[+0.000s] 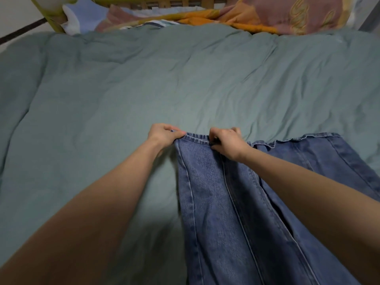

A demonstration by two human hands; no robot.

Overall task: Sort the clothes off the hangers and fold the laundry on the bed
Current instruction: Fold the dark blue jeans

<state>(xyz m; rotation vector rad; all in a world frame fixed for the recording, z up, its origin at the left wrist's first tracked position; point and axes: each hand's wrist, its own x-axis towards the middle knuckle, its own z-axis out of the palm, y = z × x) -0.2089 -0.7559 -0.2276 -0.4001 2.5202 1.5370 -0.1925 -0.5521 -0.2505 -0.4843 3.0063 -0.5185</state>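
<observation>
A pair of blue jeans (216,202) lies on the grey-green duvet (144,83) of the bed, its legs stretching away from me. My left hand (164,134) pinches the left corner of the nearer leg's hem. My right hand (226,142) grips the same hem at its right corner, fingers curled over the edge. The second leg (320,153) lies flat to the right, partly under my right forearm. No hangers are in view.
A crumpled orange and pink patterned blanket (257,15) and pale blue bedding (86,15) are heaped at the far end against a wooden headboard (164,2). A yellow-green frame (51,19) stands at the far left corner.
</observation>
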